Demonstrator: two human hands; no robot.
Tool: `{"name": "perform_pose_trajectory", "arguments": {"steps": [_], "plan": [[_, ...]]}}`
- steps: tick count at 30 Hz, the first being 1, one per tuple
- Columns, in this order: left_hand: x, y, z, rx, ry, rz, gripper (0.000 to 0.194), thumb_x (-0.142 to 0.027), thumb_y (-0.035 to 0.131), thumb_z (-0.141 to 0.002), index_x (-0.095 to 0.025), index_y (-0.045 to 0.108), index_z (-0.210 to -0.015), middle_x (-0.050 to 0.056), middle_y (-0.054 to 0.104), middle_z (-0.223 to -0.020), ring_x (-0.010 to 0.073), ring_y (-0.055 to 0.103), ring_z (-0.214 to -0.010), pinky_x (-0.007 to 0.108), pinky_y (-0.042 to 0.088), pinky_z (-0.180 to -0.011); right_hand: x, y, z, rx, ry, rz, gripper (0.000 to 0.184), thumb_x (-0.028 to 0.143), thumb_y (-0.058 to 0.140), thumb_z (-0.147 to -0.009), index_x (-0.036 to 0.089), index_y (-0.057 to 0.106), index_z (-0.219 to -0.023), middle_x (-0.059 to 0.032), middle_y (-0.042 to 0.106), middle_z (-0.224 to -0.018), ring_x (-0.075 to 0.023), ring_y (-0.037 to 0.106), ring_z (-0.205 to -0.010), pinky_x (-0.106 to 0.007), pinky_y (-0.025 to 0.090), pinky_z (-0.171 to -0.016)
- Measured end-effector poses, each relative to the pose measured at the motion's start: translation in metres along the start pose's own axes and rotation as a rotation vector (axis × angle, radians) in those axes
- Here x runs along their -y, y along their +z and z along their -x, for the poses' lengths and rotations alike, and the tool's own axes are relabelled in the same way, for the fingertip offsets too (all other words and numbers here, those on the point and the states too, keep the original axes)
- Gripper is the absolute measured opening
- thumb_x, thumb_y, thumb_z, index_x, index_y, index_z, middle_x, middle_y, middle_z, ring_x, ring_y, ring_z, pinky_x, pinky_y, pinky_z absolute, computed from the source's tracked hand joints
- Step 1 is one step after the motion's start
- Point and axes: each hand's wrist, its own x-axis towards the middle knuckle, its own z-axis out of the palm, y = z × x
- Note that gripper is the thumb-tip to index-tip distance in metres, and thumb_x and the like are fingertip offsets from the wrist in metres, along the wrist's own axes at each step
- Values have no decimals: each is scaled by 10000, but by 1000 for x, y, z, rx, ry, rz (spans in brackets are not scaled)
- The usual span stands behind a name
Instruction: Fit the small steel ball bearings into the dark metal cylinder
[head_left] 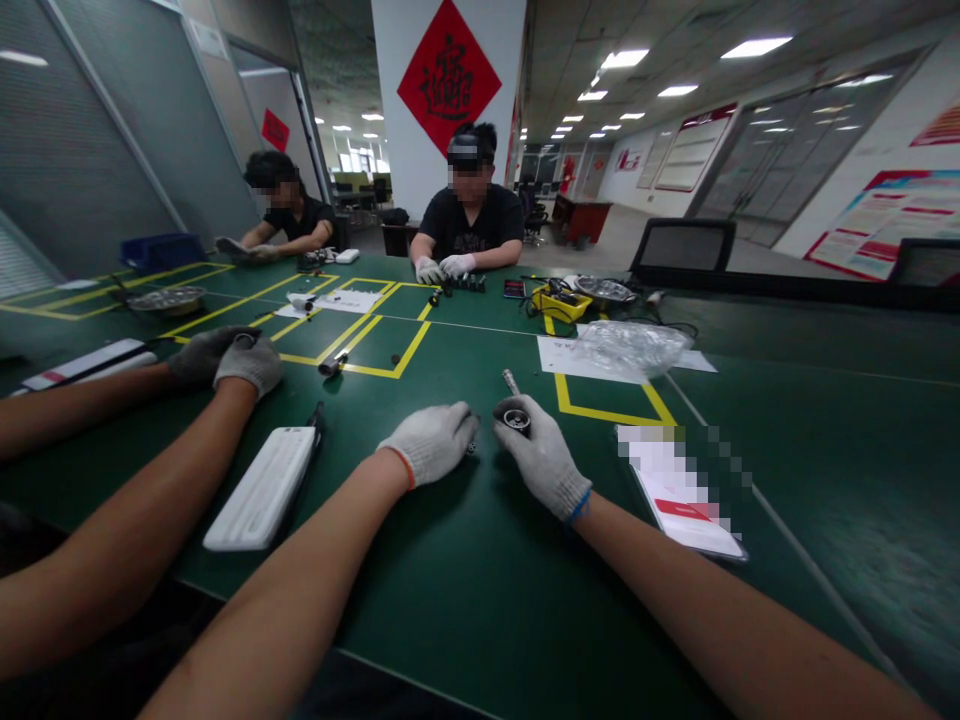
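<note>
In a white knit glove with a blue cuff, my right hand [551,460] is closed around a dark round tube [516,421], its open end with a silvery rim facing up. A small silvery rod-like piece [511,381] shows just beyond those fingers; whether it is held I cannot tell. My left hand [429,444], gloved with an orange cuff, is closed with its fingertips on a small dark part [472,449], whose kind I cannot make out. A gap of green table separates the two hands.
The green table [465,600] carries yellow tape outlines, a white power bank [262,490], a white-and-red sheet [679,495], a dark-and-silver cylinder [332,366], a plastic bag [634,346] and a yellow basket [561,303]. A co-worker's gloved hands [247,365] are at left; two people sit opposite.
</note>
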Motion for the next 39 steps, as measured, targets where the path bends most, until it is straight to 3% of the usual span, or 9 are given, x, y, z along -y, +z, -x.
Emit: {"name": "perform_pose_trajectory", "arguments": {"steps": [5, 8, 10, 12, 15, 26, 39], "plan": [[22, -9, -4, -70, 16, 372, 422, -291, 261, -1064, -159, 648, -1167, 106, 733, -1132, 212, 691, -1036, 321, 524, -954, 3, -1, 1, 19, -1, 4, 168, 363, 637, -805, 215, 633, -884, -39, 686, -847, -219, 633, -782, -376, 530, -759], [25, -8, -3, 18, 100, 347, 343, -356, 500, -984, -184, 693, -1210, 79, 726, -1129, 214, 684, -1016, 314, 532, -935, 3, -1, 2, 41, 17, -9, 161, 357, 636, -813, 219, 624, -896, -31, 671, -831, -213, 633, -763, -358, 528, -721], [25, -7, -2, 83, 158, 273, 415, -360, 698, -848, -212, 719, -1235, 67, 706, -1114, 215, 680, -970, 302, 540, -884, 2, -1, 2, 50, 27, -18, 164, 356, 636, -815, 220, 620, -905, -33, 668, -832, -217, 642, -779, -353, 527, -709], [25, -6, -2, 106, 191, 213, 523, -330, 770, -772, -229, 720, -1282, 65, 682, -1101, 206, 673, -924, 290, 541, -841, 2, -1, 2, 53, 31, -22, 176, 357, 643, -809, 219, 620, -915, -41, 672, -844, -228, 652, -809, -357, 530, -710], [26, -7, -2, 105, 207, 175, 518, -298, 756, -781, -248, 730, -1296, 59, 664, -1098, 197, 666, -919, 282, 530, -845, 2, -2, 2, 62, 42, -26, 193, 369, 643, -807, 216, 624, -923, -51, 675, -853, -242, 660, -837, -366, 536, -707], [26, -7, -4, 101, 197, 183, 259, -303, 764, -812, -256, 819, -1061, 26, 679, -1024, 159, 657, -806, 257, 506, -774, 6, -2, 3, 76, 48, -11, 186, 376, 628, -808, 221, 617, -910, -50, 669, -869, -238, 661, -832, -367, 535, -709], [23, -2, -4, 34, 219, 165, 250, -300, 762, -814, -246, 818, -1052, 37, 703, -1036, 182, 676, -854, 267, 519, -788, 5, -3, 3, 90, 47, -9, 191, 377, 627, -818, 223, 616, -931, -33, 655, -822, -236, 648, -827, -369, 526, -723]]}}
